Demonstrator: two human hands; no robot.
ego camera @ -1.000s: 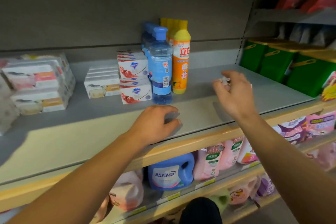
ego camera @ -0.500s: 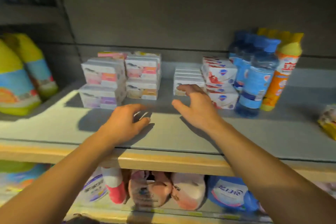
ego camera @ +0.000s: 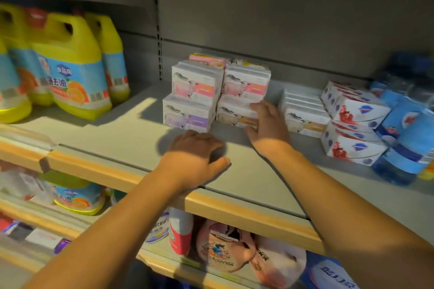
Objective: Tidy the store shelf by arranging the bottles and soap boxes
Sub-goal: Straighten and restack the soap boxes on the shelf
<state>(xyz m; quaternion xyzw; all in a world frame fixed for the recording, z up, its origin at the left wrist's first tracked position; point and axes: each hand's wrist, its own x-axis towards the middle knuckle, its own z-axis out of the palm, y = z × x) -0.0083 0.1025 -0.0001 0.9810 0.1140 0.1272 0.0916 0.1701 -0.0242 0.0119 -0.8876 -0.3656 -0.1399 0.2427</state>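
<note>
Grey shelf (ego camera: pixel 122 138): my left hand (ego camera: pixel 195 159) rests there, fingers loosely curled, right hand (ego camera: pixel 267 124) spread wide against a soap box (ego camera: pixel 234 114).

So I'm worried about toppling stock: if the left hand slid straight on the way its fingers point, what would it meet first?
Probably the purple soap box just beyond the left hand, though the gap's depth is unclear.

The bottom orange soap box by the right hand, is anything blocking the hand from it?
Nothing visible does. The right hand already touches the front of the bottom orange soap box. The left hand rests apart on the shelf.
</note>
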